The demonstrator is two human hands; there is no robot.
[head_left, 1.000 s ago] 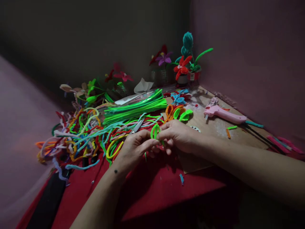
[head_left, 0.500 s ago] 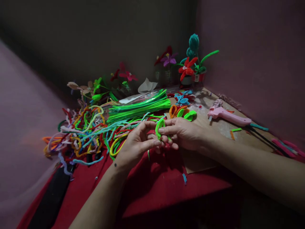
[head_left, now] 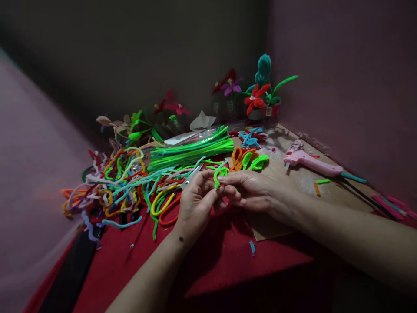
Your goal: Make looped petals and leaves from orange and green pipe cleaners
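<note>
A bent bright green pipe cleaner [head_left: 220, 175] is held between both hands above the red cloth. My left hand [head_left: 198, 198] pinches its lower left part between thumb and fingers. From the right, my right hand [head_left: 250, 189] grips the same piece, fingers curled below it. Scissors with red and yellow handles [head_left: 170, 208] lie just left of my left hand, their blades partly behind it. Looped green pieces [head_left: 257, 161] and orange loops [head_left: 237, 157] rest beyond my right hand.
A pink glue gun [head_left: 314, 165] lies at the right on a board [head_left: 345, 195]. Bundled green pipe cleaners [head_left: 192, 148] and a multicoloured tangle [head_left: 120, 174] fill the left. Behind stand pipe-cleaner flowers [head_left: 256, 99]. A black object [head_left: 73, 269] is at the lower left.
My left hand has shifted right, closer to my right hand, uncovering the scissors. The green piece looks more curled. The view has tilted slightly, so the background sits lower.
</note>
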